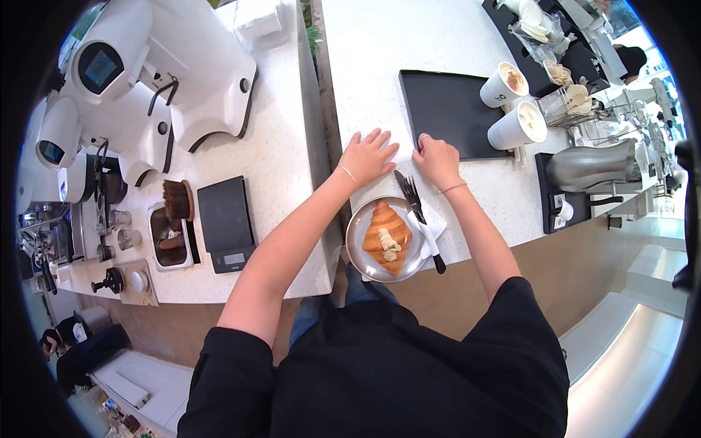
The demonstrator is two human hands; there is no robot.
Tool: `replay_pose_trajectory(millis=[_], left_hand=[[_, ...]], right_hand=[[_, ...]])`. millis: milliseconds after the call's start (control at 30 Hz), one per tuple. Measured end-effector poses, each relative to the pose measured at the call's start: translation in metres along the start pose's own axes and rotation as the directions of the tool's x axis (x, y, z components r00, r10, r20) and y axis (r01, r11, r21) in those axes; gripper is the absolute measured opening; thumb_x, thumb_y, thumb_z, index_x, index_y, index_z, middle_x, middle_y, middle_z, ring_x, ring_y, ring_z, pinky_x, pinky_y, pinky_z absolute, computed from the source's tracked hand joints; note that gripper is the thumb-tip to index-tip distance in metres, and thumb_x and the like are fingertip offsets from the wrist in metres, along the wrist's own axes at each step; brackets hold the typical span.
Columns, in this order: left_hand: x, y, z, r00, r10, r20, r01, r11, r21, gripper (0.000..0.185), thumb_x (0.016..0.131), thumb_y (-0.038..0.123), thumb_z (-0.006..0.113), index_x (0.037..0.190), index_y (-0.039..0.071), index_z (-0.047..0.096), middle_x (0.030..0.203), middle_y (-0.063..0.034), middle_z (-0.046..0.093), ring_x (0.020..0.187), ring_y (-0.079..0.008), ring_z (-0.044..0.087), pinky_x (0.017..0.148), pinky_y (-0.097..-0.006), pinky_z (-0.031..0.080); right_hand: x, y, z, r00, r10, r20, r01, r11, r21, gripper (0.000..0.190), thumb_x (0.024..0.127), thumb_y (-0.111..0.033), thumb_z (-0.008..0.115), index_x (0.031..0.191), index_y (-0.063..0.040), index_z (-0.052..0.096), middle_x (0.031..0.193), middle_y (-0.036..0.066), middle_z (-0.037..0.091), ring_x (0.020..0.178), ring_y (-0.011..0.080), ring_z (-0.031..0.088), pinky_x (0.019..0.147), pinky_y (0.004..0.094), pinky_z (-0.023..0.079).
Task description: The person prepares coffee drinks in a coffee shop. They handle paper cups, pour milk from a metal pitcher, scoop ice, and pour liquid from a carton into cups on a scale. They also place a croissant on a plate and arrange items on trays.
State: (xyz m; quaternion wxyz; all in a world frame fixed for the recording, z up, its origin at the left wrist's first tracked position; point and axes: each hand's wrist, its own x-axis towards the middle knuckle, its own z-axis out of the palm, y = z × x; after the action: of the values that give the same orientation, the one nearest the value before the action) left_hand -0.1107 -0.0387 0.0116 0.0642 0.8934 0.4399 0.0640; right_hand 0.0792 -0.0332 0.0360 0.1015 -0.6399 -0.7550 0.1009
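Observation:
My left hand [368, 157] lies on the white counter with its fingers spread and nothing in them. My right hand [436, 160] rests with curled fingers at the near left corner of a black tray [446, 112]; whether it grips the tray's edge is hidden. Two white paper cups with frothy drinks, one [496, 94] behind the other [510, 131], stand at the tray's right side. Nearest me, a round metal plate [356, 241] bears a croissant [378, 227] topped with flaked almonds. A fork [412, 192] and a knife [432, 246] with a white wrap lie beside and partly over the plate's right rim.
Grinders [202, 71], a black scale [224, 219], a brush [178, 201] and a steel container [159, 260] stand on the left counter, across a narrow gap. At right are a metal pitcher [591, 164] on a dark tray and a wire basket [564, 107]. A person sits far lower left.

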Motion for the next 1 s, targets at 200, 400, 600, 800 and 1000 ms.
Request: replay_pose_trajectory(millis=[200, 400, 600, 800, 1000], left_hand=[[0.003, 0.001, 0.004, 1.000, -0.023, -0.022, 0.022, 0.999, -0.035, 0.037, 0.089, 0.027, 0.047, 0.126, 0.023, 0.049, 0.137, -0.0060, 0.042, 0.128, -0.0239, 0.038, 0.100, -0.0506, 0.033], [0.009, 0.005, 0.008, 0.999, -0.029, -0.022, 0.028, 0.998, -0.049, 0.038, 0.089, 0.023, 0.045, 0.126, 0.022, 0.050, 0.139, -0.0073, 0.040, 0.129, -0.0252, 0.036, 0.103, -0.0489, 0.032], [-0.032, -0.013, -0.043, 0.876, -0.246, -0.414, 0.042, 0.896, -0.443, 0.038, 0.086, 0.020, 0.055, 0.123, 0.013, 0.051, 0.136, -0.0103, 0.042, 0.128, -0.0291, 0.037, 0.101, -0.0384, 0.037], [-0.270, -0.038, -0.138, 0.369, -0.606, -0.705, 0.277, 0.795, -0.539, 0.012, 0.071, 0.003, 0.073, 0.075, 0.003, 0.062, 0.080, -0.0065, 0.061, 0.075, -0.0221, 0.057, 0.068, -0.0308, 0.046], [-0.523, -0.019, -0.162, -0.353, -0.590, -0.726, 0.554, 0.493, -0.671, 0.031, 0.092, 0.019, 0.053, 0.070, -0.001, 0.058, 0.079, -0.0077, 0.059, 0.073, -0.0149, 0.056, 0.067, -0.0258, 0.045]], right_hand=[[-0.002, -0.003, 0.000, 0.999, 0.019, 0.026, -0.019, 1.000, -0.004, 0.017, 0.075, -0.021, 0.062, 0.080, -0.005, 0.058, 0.067, 0.015, 0.063, 0.066, 0.0328, 0.063, 0.061, 0.0427, 0.049], [-0.003, -0.004, -0.008, 0.998, 0.039, 0.057, -0.039, 0.999, -0.008, 0.018, 0.075, -0.022, 0.062, 0.080, -0.006, 0.058, 0.070, 0.016, 0.063, 0.069, 0.0329, 0.063, 0.061, 0.0431, 0.049], [-0.005, -0.003, -0.018, 0.997, -0.034, 0.070, 0.037, 0.999, -0.037, 0.019, 0.079, -0.026, 0.061, 0.082, -0.007, 0.061, 0.075, 0.014, 0.064, 0.074, 0.0325, 0.062, 0.064, 0.0429, 0.048], [-0.075, -0.050, -0.097, 0.907, -0.120, -0.403, 0.278, 0.891, 0.359, 0.014, 0.086, -0.004, 0.059, 0.097, 0.001, 0.066, 0.094, 0.010, 0.067, 0.084, 0.0152, 0.061, 0.080, 0.0273, 0.048], [-0.169, -0.125, -0.065, 0.783, -0.183, -0.594, 0.605, 0.447, 0.659, 0.008, 0.086, -0.006, 0.058, 0.089, 0.001, 0.059, 0.060, 0.006, 0.052, 0.050, 0.0119, 0.047, 0.041, 0.0232, 0.035]])
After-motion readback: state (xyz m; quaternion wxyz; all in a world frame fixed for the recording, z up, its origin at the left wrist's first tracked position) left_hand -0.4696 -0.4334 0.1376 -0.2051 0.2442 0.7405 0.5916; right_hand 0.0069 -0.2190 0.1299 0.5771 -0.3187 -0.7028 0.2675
